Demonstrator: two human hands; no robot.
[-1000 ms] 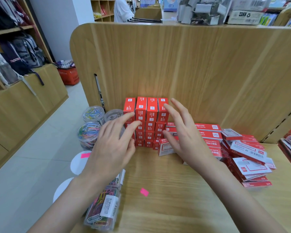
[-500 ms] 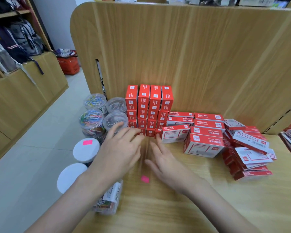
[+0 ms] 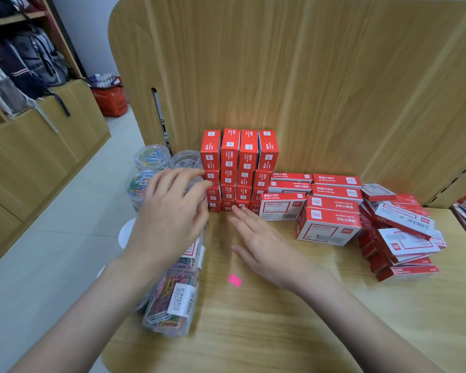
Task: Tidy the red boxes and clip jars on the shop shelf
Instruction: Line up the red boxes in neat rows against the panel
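Left hand [image 3: 170,211] curled over a clip jar [image 3: 191,189]; right hand [image 3: 264,243] lay flat, fingers straight, on the shelf [image 3: 280,332] before stacked red boxes [image 3: 238,168].

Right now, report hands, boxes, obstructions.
Left hand curled round clear clip jar. Right hand open, flat on wooden shelf. Small red boxes stacked neatly. Right red-and-white pile messy.

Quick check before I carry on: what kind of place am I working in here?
Most likely a stationery shop: stacked red staple boxes and clip jars on a wooden display shelf, backpacks shelved across the aisle.
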